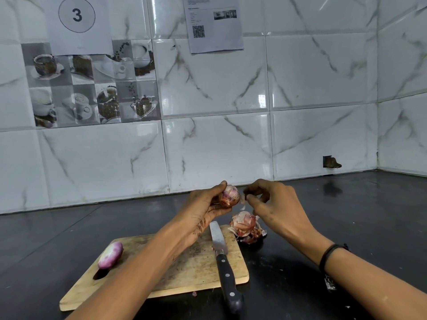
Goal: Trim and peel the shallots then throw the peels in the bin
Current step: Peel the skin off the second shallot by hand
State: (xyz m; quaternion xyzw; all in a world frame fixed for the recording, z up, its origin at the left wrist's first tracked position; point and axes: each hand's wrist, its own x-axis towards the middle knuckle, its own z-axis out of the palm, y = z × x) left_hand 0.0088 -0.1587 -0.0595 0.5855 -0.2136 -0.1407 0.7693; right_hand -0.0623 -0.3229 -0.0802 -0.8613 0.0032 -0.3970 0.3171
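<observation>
My left hand point(203, 209) grips a partly skinned shallot point(230, 196) above the far edge of the wooden cutting board point(191, 266). Just to its right, my right hand point(275, 204) pinches a thin strip of peel point(242, 200) that hangs off the shallot. A peeled purple-white shallot point(110, 255) lies on the board's left end. Loose peels point(247, 227) are heaped on the counter at the board's far right corner. No bin is in view.
A black-handled knife point(223, 262) lies along the board's right side, its handle sticking out over the near edge. The black counter point(346, 215) meets a tiled wall behind and a corner at the far right.
</observation>
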